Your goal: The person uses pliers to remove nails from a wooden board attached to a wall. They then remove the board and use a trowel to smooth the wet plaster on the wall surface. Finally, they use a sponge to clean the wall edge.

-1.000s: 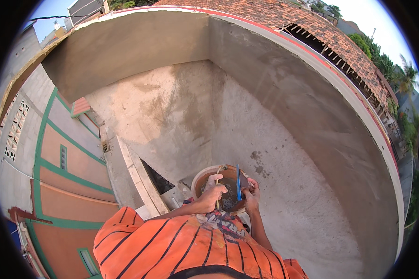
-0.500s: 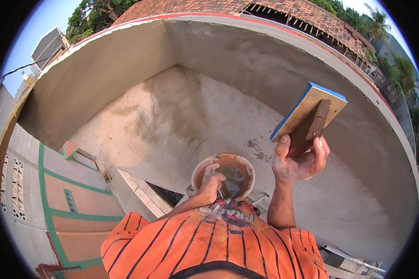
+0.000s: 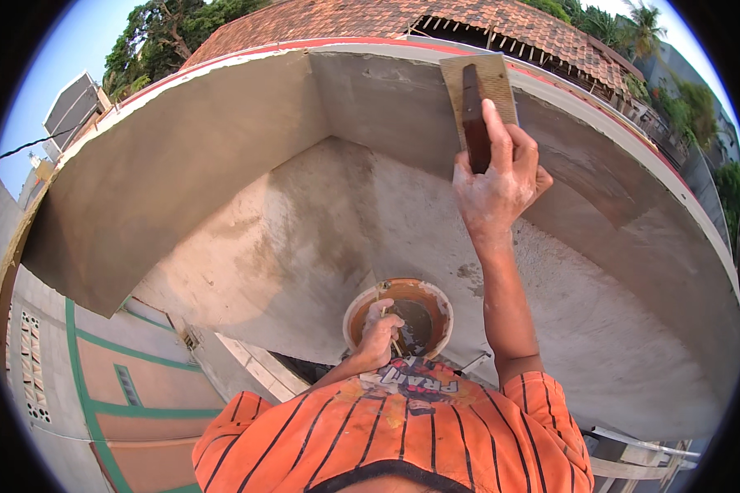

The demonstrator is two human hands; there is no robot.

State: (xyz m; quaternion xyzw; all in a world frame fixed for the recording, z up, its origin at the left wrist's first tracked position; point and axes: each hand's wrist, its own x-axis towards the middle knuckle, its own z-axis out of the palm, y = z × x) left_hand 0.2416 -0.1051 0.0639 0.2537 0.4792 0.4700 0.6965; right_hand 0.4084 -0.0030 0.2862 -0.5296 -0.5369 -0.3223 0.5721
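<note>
A: What is in the right hand (image 3: 497,185)?

B: A float (image 3: 503,86). The hand is clamped on its dark brown handle (image 3: 472,123), with the index finger stretched along it and the others bent.

A: Where is the float?

B: High up at the right wall (image 3: 633,193), in front of the pale ledge (image 3: 551,90) along its top. The handle side faces the camera. I cannot tell whether the board's far face touches the wall.

A: And the left hand (image 3: 378,333)?

B: Down at the bucket (image 3: 444,324), well apart from the right hand. It is closed around a thin yellowish strip (image 3: 396,345) at the bucket's mouth. I cannot tell whether that is the bucket's own handle.

A: What does the bucket hold?

B: Some grey mix (image 3: 417,319), low inside. The bucket is orange-brown, with a pale crust on its rim, and it stands just in front of the shirt (image 3: 395,427), which is orange with dark stripes.

A: How do the walls lie?

B: 2 of them meet at a corner beyond the bucket: the left wall (image 3: 181,177) and the right wall. Both are grey and smooth above, paler and blotched below.

A: Anything behind?

B: A tiled roof (image 3: 337,29) past the ledge, a tree (image 3: 160,37) to its left, and, low at the left, a peach house (image 3: 152,398) with green trim.
</note>
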